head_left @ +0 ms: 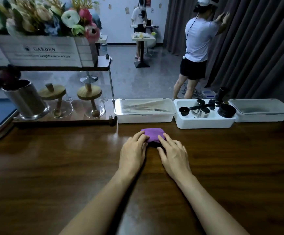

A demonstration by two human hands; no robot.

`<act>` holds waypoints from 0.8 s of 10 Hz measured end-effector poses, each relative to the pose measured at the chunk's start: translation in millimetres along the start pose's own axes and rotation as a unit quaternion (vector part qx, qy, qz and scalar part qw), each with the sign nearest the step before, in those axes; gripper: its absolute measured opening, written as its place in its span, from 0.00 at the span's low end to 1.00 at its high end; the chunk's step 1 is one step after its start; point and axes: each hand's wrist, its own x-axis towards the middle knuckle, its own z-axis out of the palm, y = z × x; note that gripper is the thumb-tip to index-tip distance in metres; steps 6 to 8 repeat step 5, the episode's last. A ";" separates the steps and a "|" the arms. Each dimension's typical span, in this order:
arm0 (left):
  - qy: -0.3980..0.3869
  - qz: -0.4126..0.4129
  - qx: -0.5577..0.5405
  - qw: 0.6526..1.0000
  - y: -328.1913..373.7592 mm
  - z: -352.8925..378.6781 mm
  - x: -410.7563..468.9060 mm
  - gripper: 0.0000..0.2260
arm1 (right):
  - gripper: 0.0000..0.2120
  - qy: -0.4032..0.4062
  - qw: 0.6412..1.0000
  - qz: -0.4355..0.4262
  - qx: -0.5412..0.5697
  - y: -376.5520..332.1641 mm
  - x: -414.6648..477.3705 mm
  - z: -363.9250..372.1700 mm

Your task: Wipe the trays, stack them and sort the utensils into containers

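Person, own body only. Left hand point(132, 150) and right hand point(173, 153) bare, with slim fingers and short nails. Tendons ridge the back of the right hand. Behind the hands, left forearm point(104, 197) and right forearm point(210, 206) are bare down to the frame's lower edge.

1. This is a café-style service bar: a long dark wood counter point(222, 167) runs under the fingers point(140, 135).
2. Just beyond the fingers and to their right, a white bin point(204, 123) holds black coffee scoops point(184, 111) and steel jugs point(204, 112).
3. Far left of the fingers, a glass shelf unit point(61, 119) carries wooden-lidded jars point(90, 102), a steel canister point(26, 100) and a flower box point(44, 50) lettered "GARDEN".
4. Well beyond the fingers, a small pedestal table point(143, 39) stands on open floor near a dark curtain point(256, 48).
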 end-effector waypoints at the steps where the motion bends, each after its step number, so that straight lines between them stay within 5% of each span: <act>1: 0.008 -0.002 0.011 1.000 0.9 4.1 6.0 0.08 | 0.23 -0.023 1.000 0.006 -0.008 1.5 6.0 0.8; 4: -0.001 -0.060 0.026 0.998 8.4 6.3 19.9 0.11 | 0.25 -0.094 0.994 -0.051 0.026 28.6 33.5 -12.8; 5: 0.023 -0.064 0.017 0.998 12.5 3.2 13.6 0.15 | 0.21 -0.072 0.985 -0.049 0.149 45.5 35.3 -16.1; 8: 0.023 -0.064 0.017 0.998 12.5 3.2 13.6 0.15 | 0.21 -0.072 0.985 -0.049 0.149 45.5 35.3 -16.1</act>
